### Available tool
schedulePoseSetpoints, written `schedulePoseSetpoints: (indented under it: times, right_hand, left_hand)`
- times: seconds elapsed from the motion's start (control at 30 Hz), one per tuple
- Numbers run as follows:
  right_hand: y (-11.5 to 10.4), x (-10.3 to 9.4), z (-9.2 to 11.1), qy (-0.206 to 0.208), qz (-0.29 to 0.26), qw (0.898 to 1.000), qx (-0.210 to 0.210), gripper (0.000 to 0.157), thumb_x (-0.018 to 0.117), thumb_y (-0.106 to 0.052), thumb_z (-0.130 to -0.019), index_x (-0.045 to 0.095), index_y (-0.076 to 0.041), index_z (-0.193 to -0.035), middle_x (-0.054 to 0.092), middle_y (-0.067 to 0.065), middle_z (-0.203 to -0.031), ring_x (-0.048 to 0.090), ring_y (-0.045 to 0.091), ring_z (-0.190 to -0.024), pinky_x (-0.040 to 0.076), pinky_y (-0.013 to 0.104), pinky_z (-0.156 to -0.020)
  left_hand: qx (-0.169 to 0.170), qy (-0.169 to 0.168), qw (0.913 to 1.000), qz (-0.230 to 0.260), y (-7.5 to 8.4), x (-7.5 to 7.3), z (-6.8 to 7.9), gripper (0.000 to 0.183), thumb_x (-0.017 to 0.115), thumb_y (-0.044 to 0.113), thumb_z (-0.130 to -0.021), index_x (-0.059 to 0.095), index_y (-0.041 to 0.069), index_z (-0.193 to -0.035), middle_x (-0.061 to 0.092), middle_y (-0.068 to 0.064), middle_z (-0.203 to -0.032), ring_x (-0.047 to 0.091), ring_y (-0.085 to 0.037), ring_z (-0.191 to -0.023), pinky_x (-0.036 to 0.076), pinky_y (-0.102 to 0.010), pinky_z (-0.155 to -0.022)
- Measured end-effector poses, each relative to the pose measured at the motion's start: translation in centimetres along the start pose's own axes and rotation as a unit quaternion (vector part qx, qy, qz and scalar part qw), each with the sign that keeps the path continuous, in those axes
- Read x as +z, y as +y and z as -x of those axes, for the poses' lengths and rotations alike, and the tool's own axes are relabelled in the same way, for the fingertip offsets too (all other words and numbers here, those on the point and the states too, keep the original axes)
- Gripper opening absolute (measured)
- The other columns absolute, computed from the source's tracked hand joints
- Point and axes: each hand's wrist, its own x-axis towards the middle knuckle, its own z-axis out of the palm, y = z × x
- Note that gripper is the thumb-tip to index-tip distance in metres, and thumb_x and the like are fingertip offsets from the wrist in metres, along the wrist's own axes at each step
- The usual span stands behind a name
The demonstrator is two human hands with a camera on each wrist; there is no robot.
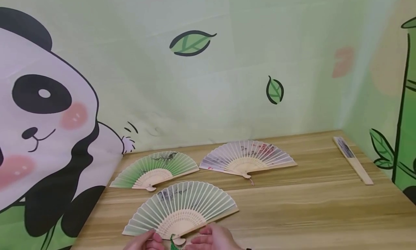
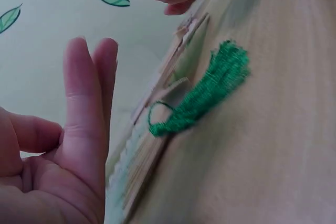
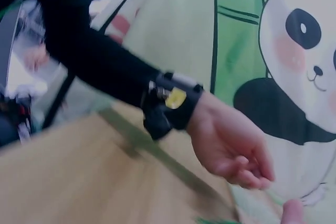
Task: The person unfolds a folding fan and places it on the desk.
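A pale green folding fan (image 1: 195,196) with a dark printed branch lies spread on the wooden table, nearest to me. From its pivot hangs a green tassel (image 2: 210,90). My left hand (image 1: 145,241) is beside the fan's lower left edge; the left wrist view shows straight fingers (image 2: 84,93) holding nothing. On the pivot's other side, my right hand (image 1: 216,238) is close to the right guard stick, its fingers loosely bent. The right wrist view shows my left hand (image 3: 231,145) loosely curved and one right fingertip (image 3: 292,212).
Behind lie a spread bright green fan (image 1: 162,167) and a spread lilac fan (image 1: 247,158) with red flowers. A folded fan (image 1: 353,160) lies at the table's far right. A panda-printed cloth backdrop (image 1: 227,80) borders the wooden table (image 1: 308,206).
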Motion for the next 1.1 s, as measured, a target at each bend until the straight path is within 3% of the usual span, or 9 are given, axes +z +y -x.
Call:
schedulePoseSetpoints:
  times: [0.2,0.43,0.67,0.97,1.1]
  right_hand:
    - [-5.0,-2.7,1.1,-0.032,0.069,0.993,-0.094,0.039,0.036,-0.011,-0.1,0.032,0.016,-0.128,0.058,0.028,-0.11,0.067,0.031,-0.09,0.056,0.042,-0.083]
    - [-10.2,-5.5,2.6,0.068,0.176,0.967,-0.169,0.028,0.036,-0.01,-0.101,0.04,0.006,-0.124,0.056,0.023,-0.112,0.065,0.024,-0.081,0.059,0.038,-0.066]
    - [-15.1,-8.4,4.5,0.131,0.222,0.944,-0.207,0.026,0.036,-0.01,-0.101,0.04,0.001,-0.124,0.045,0.021,-0.118,0.06,0.026,-0.086,0.058,0.037,-0.066]
    - [-20.1,-12.5,5.3,0.155,0.283,0.917,-0.236,0.034,0.038,-0.015,-0.104,0.041,0.006,-0.131,0.054,0.022,-0.121,0.067,0.022,-0.088,0.059,0.034,-0.073]
    - [-22.4,-16.0,4.7,0.182,0.304,0.901,-0.249,0.038,0.038,-0.016,-0.103,0.038,0.009,-0.132,0.053,0.022,-0.12,0.066,0.017,-0.086,0.059,0.031,-0.071]
  left_hand:
    - [0.057,-0.036,0.9977,-0.011,3.2,3.3,-1.9,0.032,0.033,0.025,-0.107,0.056,0.004,-0.1,0.068,-0.004,-0.087,0.068,-0.013,-0.078,0.056,-0.026,-0.072]
    - [0.115,-0.038,0.9875,-0.101,6.5,10.1,-4.9,0.031,0.044,0.025,-0.105,0.053,-0.005,-0.108,0.066,-0.012,-0.091,0.067,-0.021,-0.078,0.058,-0.032,-0.069]
    - [0.172,-0.094,0.9617,-0.192,9.4,17.4,-7.9,0.027,0.048,0.021,-0.104,0.058,-0.003,-0.11,0.066,-0.016,-0.093,0.068,-0.03,-0.08,0.059,-0.042,-0.068]
    - [0.214,-0.16,0.9444,-0.191,12.5,27.1,-13.0,0.025,0.048,0.021,-0.104,0.056,0.0,-0.117,0.066,-0.012,-0.096,0.067,-0.022,-0.081,0.059,-0.035,-0.067]
    - [0.216,-0.172,0.9452,-0.174,13.4,30.3,-15.5,0.028,0.048,0.021,-0.105,0.054,-0.001,-0.12,0.065,-0.012,-0.098,0.067,-0.02,-0.082,0.059,-0.034,-0.068]
